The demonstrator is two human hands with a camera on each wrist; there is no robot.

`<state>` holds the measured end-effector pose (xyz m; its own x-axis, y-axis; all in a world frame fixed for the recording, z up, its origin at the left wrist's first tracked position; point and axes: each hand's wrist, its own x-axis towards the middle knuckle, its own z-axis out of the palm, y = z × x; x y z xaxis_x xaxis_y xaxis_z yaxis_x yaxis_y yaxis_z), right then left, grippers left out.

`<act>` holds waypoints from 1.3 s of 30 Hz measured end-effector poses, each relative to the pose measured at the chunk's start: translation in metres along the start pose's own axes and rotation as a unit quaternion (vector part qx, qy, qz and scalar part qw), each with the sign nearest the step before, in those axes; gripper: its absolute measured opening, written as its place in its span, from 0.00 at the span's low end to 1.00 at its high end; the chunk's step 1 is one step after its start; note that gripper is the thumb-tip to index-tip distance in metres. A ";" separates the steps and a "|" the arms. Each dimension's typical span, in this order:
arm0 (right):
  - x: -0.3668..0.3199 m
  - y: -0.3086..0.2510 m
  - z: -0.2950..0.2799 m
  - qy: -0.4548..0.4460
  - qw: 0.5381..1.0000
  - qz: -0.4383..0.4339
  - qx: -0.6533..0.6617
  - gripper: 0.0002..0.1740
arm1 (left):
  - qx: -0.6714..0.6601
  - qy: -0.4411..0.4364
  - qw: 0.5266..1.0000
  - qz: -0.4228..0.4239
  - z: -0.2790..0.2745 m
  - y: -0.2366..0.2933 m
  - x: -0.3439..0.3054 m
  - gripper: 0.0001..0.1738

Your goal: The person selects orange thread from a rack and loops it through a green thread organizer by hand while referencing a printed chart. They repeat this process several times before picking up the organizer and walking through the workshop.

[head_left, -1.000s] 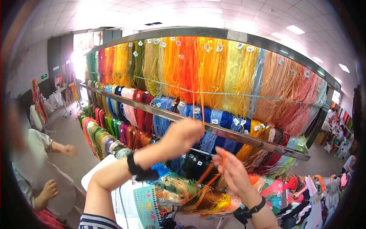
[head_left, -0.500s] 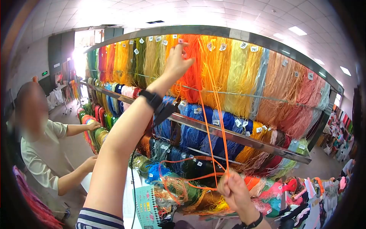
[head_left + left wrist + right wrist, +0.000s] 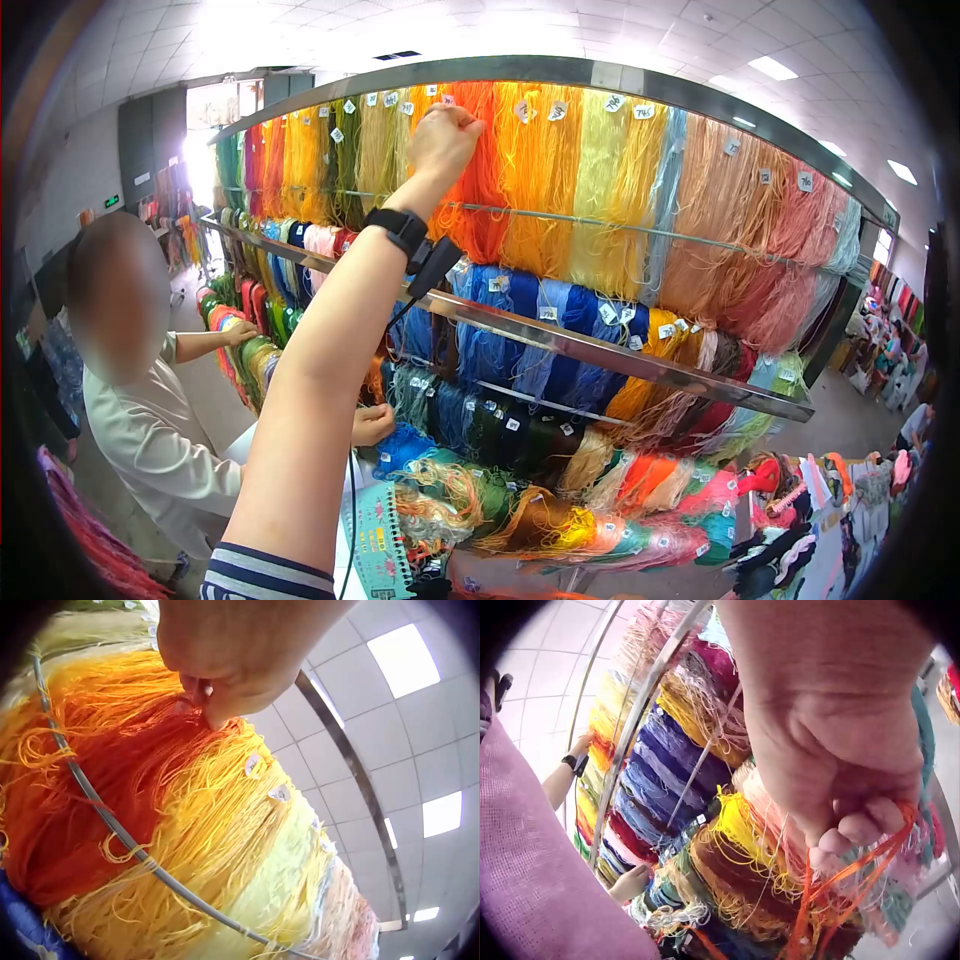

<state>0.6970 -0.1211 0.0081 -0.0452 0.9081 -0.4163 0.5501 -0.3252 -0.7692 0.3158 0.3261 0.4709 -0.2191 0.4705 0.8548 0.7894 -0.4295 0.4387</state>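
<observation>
Up at the top rail, my left hand point(image 3: 445, 140) has curled fingers at the upper end of a red-orange hank of thread point(image 3: 480, 215). In the left wrist view, its thumb and fingertips pinch the red-orange threads point(image 3: 112, 780) near a small tag. My right hand point(image 3: 840, 765) is outside the head view; the right wrist view shows its fingers curled round loose strands of orange thread point(image 3: 859, 870) that hang below it. Yellow-orange hanks point(image 3: 540, 180) with paper number tags hang beside the red-orange one.
A metal rail point(image 3: 600, 350) crosses in front of blue hanks point(image 3: 520, 325). Lower down lie mixed hanks point(image 3: 560, 525) and a spiral notebook point(image 3: 375, 540). Another person point(image 3: 160, 430) stands at the left, one hand point(image 3: 372, 425) near the lower hanks.
My left hand has risen from the middle rail to the red-orange hank, its fingers closing there. The right hand has dropped out of the head view with the orange strands. The other person has come closer.
</observation>
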 end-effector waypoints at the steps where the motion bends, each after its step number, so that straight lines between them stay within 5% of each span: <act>1: 0.003 0.005 -0.002 0.027 0.997 -0.027 -0.062 0.09 | -0.009 0.021 1.000 0.003 -0.004 -0.001 -0.003 0.14; 5: 0.039 0.011 -0.004 0.053 0.991 -0.078 -0.094 0.07 | -0.010 0.006 1.000 0.022 -0.023 -0.010 -0.005 0.14; 7: 0.062 0.016 -0.002 0.028 0.997 -0.051 0.057 0.06 | 0.000 0.028 0.999 0.041 -0.029 -0.010 -0.011 0.13; 11: 0.057 -0.083 -0.018 -0.062 0.997 -0.030 0.043 0.11 | -0.019 0.012 0.995 0.093 -0.039 -0.001 -0.026 0.14; 13: 0.063 -0.098 -0.018 -0.074 0.991 -0.113 0.010 0.13 | -0.021 -0.002 0.995 0.096 -0.042 -0.002 -0.035 0.14; 15: 0.066 -0.116 -0.018 -0.093 0.988 -0.104 0.069 0.14 | -0.190 -0.042 0.973 0.126 -0.037 -0.011 -0.045 0.13; 16: 0.066 -0.126 -0.019 -0.109 0.981 -0.094 0.127 0.14 | -0.323 -0.109 0.940 0.030 -0.039 -0.006 -0.055 0.14; 17: 0.065 -0.138 -0.022 -0.110 0.981 -0.094 0.127 0.14 | -0.322 -0.109 0.940 0.030 -0.044 0.001 -0.069 0.14; 19: 0.064 -0.166 -0.028 -0.059 0.950 -0.144 0.270 0.12 | -0.482 -0.180 0.856 0.059 -0.055 0.014 -0.109 0.14; 23: 0.074 -0.231 -0.047 -0.012 0.894 -0.255 0.369 0.09 | -0.309 -0.230 0.918 0.089 -0.080 0.044 -0.221 0.07; 27: 0.089 -0.298 -0.053 0.051 0.850 -0.385 0.356 0.11 | -0.199 -0.218 0.918 0.264 -0.103 0.085 -0.318 0.03; 31: 0.055 -0.327 -0.043 -0.063 0.803 -0.385 0.450 0.13 | -0.308 -0.357 0.867 0.160 -0.115 0.098 -0.380 0.08; 33: 0.051 -0.311 -0.045 -0.208 0.724 -0.396 0.526 0.12 | -0.359 -0.384 0.840 0.134 -0.118 0.090 -0.387 0.10; 35: 0.031 -0.301 -0.043 -0.194 0.726 -0.340 0.565 0.11 | -0.375 -0.447 0.812 0.003 -0.131 0.081 -0.383 0.12; 39: 0.034 -0.252 -0.035 -0.206 0.745 -0.331 0.541 0.09 | -0.185 -0.590 0.783 0.066 -0.149 0.064 -0.391 0.13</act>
<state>0.5860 0.0006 0.2050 -0.3834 0.8780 0.2866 -0.6908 -0.0666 -0.7200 0.3663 0.0004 0.2062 0.7048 0.6946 0.1439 0.4925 -0.6252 0.6055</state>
